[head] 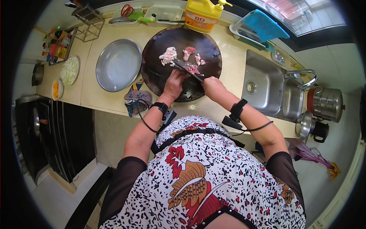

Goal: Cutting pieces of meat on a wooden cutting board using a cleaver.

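Note:
A round dark cutting board [160, 83] lies on the counter in front of me. My right hand [214, 88] grips the handle of a kitchen knife [189, 71], whose blade slants across the board to the upper left. Bent fingers of my left hand [175, 83] rest at the near side of the blade; whatever is beneath the fingertips is hidden. Just beyond the blade lies sliced raw meat [193, 69]. Farther back are a pale, fatty meat pile [168, 56], a redder meat piece [188, 53] and small meat scraps [198, 60].
Left of the board stands a metal basin [118, 65], with a crumpled cloth [137, 100] near the counter edge. A yellow detergent jug [201, 17] stands behind. To the right is a steel sink [263, 83]; a plate of shredded vegetable [70, 70] sits far left.

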